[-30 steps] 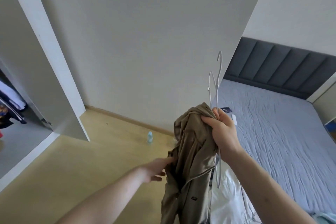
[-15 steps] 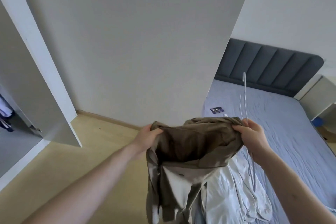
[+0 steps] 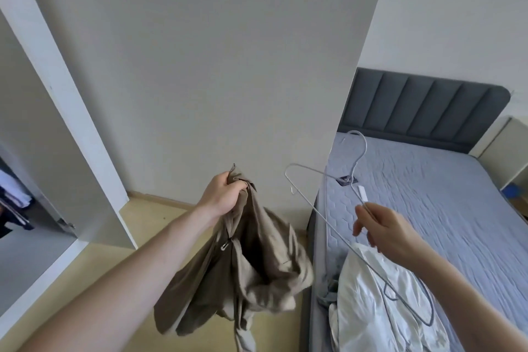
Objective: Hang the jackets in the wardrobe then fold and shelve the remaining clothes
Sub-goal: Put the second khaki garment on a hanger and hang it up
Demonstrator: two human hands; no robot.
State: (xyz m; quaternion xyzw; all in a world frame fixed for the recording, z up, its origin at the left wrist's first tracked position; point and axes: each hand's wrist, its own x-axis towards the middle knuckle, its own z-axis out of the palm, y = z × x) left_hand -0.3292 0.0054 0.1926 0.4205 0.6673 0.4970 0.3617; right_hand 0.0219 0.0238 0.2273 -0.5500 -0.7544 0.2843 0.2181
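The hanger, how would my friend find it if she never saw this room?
Start at the big bed with the grey headboard, then look above its near edge. The right hand holds up the hanger there. It is thin bent wire with a hook on top, unlike the soft tan jacket beside it.

Single view, head-worn, wide-angle. Position: above and behind the person's two forearms, which enter from the bottom edge. Facing: forward and downward, toward a white wardrobe panel (image 3: 211,71) that fills the centre of the frame. Range: close to the left hand (image 3: 221,194) and right hand (image 3: 384,230), both in the lower half; the wooden floor (image 3: 94,274) lies farther below. Left edge: open wardrobe interior (image 3: 14,197), partly seen. Right side: bed (image 3: 428,194) with grey headboard (image 3: 423,111), seen obliquely from its foot-side corner. Straight lines bow toward the frame edges. No second view; no shared coverage.
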